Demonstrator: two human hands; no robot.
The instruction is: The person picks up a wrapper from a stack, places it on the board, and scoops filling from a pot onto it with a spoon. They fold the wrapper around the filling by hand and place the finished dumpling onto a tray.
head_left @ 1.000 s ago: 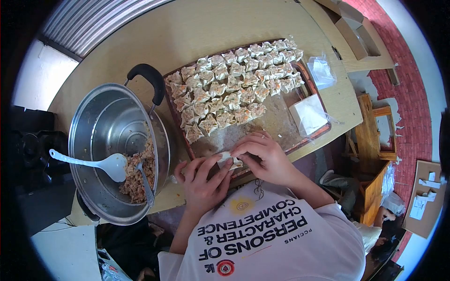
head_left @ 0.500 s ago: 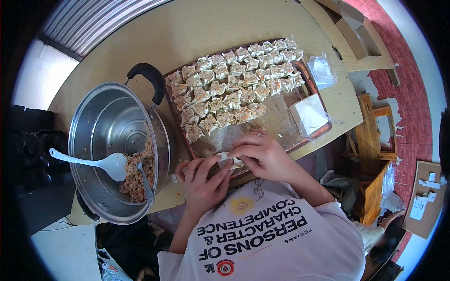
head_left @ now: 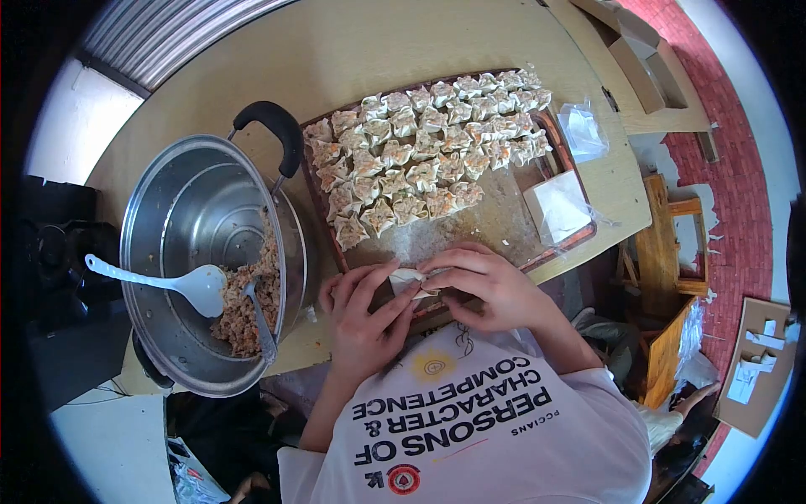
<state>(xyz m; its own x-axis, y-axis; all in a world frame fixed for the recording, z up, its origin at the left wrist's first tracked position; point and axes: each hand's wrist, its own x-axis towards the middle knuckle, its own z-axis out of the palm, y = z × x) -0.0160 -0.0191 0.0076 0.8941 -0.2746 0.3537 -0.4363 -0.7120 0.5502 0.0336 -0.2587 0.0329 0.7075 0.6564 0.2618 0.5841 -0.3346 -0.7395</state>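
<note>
At the near edge of the tray, my left hand [head_left: 365, 315] pinches a dumpling wrapper [head_left: 405, 277] from the left. My right hand [head_left: 483, 284] grips the same wrapper from the right, fingertips closed on its edge. The fingers partly cover the wrapper, so any filling in it is hidden. Beyond both hands, rows of open-topped, pleated dumplings [head_left: 424, 175] fill the far and left part of the brown tray [head_left: 453, 237]. A stack of white square wrappers [head_left: 557, 207] lies at the tray's right end.
A large metal pot [head_left: 180, 227] stands at left, holding ground meat filling [head_left: 239, 323], a white ladle [head_left: 200, 288] and a metal spoon [head_left: 262, 328]. A plastic bag [head_left: 583, 133] lies beside the tray; a cardboard box [head_left: 642, 63] sits at upper right. Another person's arm [head_left: 697, 399] shows at lower right.
My right fingers have shifted slightly on the wrapper, and more of its white surface shows between the hands. The whole view has moved a little; pot and tray contents look the same.
</note>
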